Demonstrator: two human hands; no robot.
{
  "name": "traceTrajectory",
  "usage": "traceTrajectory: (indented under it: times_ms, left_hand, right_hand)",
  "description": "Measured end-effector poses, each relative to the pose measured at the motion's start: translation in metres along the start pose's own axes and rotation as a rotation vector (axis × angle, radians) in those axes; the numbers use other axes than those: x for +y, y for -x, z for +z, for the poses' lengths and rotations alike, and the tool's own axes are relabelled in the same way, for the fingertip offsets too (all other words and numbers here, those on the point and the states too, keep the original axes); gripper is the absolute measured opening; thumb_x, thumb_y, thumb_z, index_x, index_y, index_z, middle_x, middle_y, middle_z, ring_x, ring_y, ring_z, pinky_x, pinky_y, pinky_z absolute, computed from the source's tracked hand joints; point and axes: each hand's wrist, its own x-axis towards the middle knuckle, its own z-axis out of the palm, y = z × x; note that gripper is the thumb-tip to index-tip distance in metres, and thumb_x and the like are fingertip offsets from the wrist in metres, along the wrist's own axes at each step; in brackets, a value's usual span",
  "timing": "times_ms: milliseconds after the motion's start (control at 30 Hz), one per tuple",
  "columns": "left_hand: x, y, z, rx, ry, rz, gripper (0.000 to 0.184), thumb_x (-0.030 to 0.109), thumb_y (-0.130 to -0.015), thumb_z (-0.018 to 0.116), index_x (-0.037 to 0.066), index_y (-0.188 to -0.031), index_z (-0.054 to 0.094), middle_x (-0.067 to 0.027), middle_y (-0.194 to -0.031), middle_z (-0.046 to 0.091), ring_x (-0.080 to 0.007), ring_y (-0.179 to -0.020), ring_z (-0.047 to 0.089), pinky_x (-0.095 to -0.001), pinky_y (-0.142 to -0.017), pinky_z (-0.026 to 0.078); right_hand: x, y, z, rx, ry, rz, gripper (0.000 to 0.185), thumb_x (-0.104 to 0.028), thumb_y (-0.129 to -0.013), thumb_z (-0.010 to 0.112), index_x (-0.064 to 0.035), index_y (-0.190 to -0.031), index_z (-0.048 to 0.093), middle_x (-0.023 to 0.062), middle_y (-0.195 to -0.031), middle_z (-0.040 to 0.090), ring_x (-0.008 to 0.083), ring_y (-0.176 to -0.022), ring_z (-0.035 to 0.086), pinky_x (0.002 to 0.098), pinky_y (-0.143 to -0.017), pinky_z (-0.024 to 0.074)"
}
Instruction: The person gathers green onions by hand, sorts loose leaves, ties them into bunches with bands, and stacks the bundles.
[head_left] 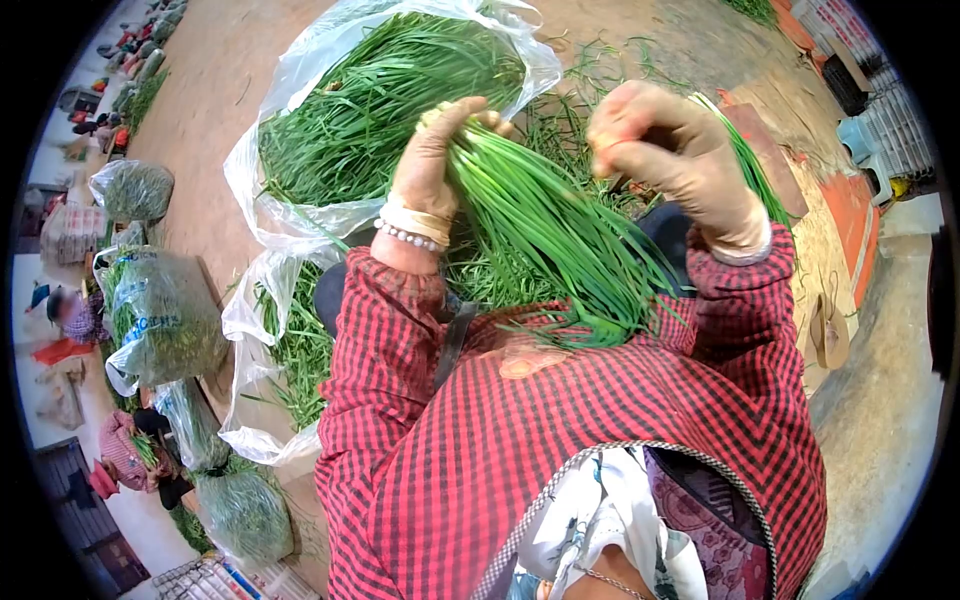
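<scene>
My left hand (430, 165), in a thin glove with a beaded bracelet at the wrist, grips a bunch of garlic chives (560, 225) near its pale stem ends. The green leaves fan down towards my lap, over the red and black checked smock. Raised to the right of the bunch, apart from it, is my right hand (680, 160), also gloved. Its thumb and fingertips are pinched together; whatever is between them, if anything, is hidden. Beyond my left hand lies a big heap of garlic chives (390, 100) in an open clear plastic bag (290, 80).
More chives lie on a board (835, 200) at right, partly behind my right hand. Loose trimmings (500, 275) cover the ground between my knees. Several filled bags, one a tied bag (170, 315), stand at left. Two people, one a co-worker (130, 450), sit farther left.
</scene>
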Motion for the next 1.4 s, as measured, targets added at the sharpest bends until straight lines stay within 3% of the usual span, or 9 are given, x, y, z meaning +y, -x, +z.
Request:
traceTrajectory:
  times_ms: [133,233,433,700,800,900,1000,1200,1400]
  left_hand:
    - [0.034,0.002,-0.004,0.126,-0.090,0.166,0.034,0.011,-0.086,0.063,-0.005,-0.116,0.054,-0.0128,-0.093,0.064,-0.0260,-0.089,0.064,-0.0399,-0.084,0.054]
    - [0.051,0.010,0.019,0.151,-0.327,0.259,0.036,0.005,-0.084,0.062,-0.003,-0.118,0.052,-0.0113,-0.092,0.065,-0.0208,-0.086,0.064,-0.0320,-0.077,0.053]
    - [0.017,0.031,0.112,0.156,-0.610,0.521,0.027,0.001,-0.085,0.061,0.002,-0.112,0.057,-0.0067,-0.100,0.061,-0.0150,-0.096,0.057,-0.0276,-0.088,0.044]
    - [0.018,0.013,0.178,-0.267,-0.022,0.415,0.041,0.014,-0.093,0.054,-0.002,-0.130,0.046,-0.0171,-0.124,0.054,-0.0283,-0.121,0.050,-0.0421,-0.105,0.040]
    - [-0.001,-0.038,0.174,-0.363,-0.175,0.424,0.051,0.022,-0.090,0.059,-0.001,-0.133,0.044,-0.0175,-0.124,0.056,-0.0253,-0.114,0.057,-0.0383,-0.100,0.044]
    - [-0.043,-0.064,0.165,-0.223,-0.459,0.109,0.042,0.020,-0.090,0.060,0.000,-0.126,0.054,-0.0123,-0.120,0.060,-0.0199,-0.105,0.059,-0.0319,-0.092,0.047]
    - [-0.108,-0.101,0.118,-0.232,-0.674,-0.236,0.034,0.025,-0.091,0.060,0.004,-0.117,0.061,-0.0050,-0.110,0.064,-0.0152,-0.099,0.060,-0.0307,-0.088,0.045]
    - [-0.218,-0.141,0.076,-0.325,-0.764,-0.433,0.045,0.030,-0.094,0.061,-0.001,-0.126,0.055,-0.0057,-0.114,0.063,-0.0154,-0.106,0.057,-0.0298,-0.094,0.043]
    - [-0.268,-0.163,0.105,-0.491,-1.136,-0.205,0.076,0.041,-0.092,0.061,-0.012,-0.139,0.034,-0.0235,-0.135,0.050,-0.0276,-0.128,0.046,-0.0331,-0.105,0.036]
  right_hand:
    - [0.003,0.002,-0.031,-0.153,0.145,0.045,0.020,-0.002,-0.084,0.065,0.0012,-0.103,0.062,0.0160,-0.105,0.060,0.0220,-0.096,0.060,0.0308,-0.088,0.0486]
    - [0.054,0.011,-0.023,-0.196,1.102,0.086,0.081,-0.039,-0.080,0.070,0.0014,-0.141,0.036,0.0313,-0.141,0.037,0.0382,-0.137,0.031,0.0416,-0.114,0.0258]
    - [0.062,-0.024,0.050,0.176,0.439,-0.355,0.117,-0.026,-0.057,0.084,-0.0021,-0.148,0.014,0.0278,-0.137,0.038,0.0421,-0.122,0.045,0.0440,-0.105,0.0376]
    - [-0.011,-0.023,-0.019,0.309,0.944,-0.360,0.085,-0.018,-0.065,0.076,-0.0122,-0.138,0.032,0.0179,-0.096,0.064,0.0385,-0.092,0.064,0.0446,-0.080,0.0513]
    - [-0.036,-0.005,-0.088,0.412,1.175,-0.508,0.063,-0.018,-0.067,0.074,-0.0088,-0.126,0.054,0.0195,-0.107,0.065,0.0353,-0.099,0.063,0.0412,-0.085,0.0509]
    - [-0.097,0.047,-0.140,0.365,1.150,0.348,0.061,-0.023,-0.078,0.066,-0.0036,-0.132,0.047,0.0212,-0.111,0.064,0.0307,-0.098,0.064,0.0398,-0.090,0.0504]
    - [-0.053,0.111,-0.220,0.354,1.507,0.311,0.048,-0.023,-0.080,0.069,-0.0052,-0.122,0.055,0.0201,-0.099,0.066,0.0346,-0.095,0.064,0.0381,-0.083,0.0506]
    - [0.032,0.125,-0.295,0.392,1.401,0.923,0.054,-0.040,-0.080,0.069,-0.0083,-0.121,0.056,0.0201,-0.103,0.066,0.0364,-0.095,0.063,0.0412,-0.084,0.0490]
    - [0.158,0.093,-0.332,0.353,0.692,0.798,0.068,-0.054,-0.083,0.064,-0.0013,-0.126,0.054,0.0176,-0.119,0.062,0.0273,-0.113,0.057,0.0367,-0.097,0.0425]
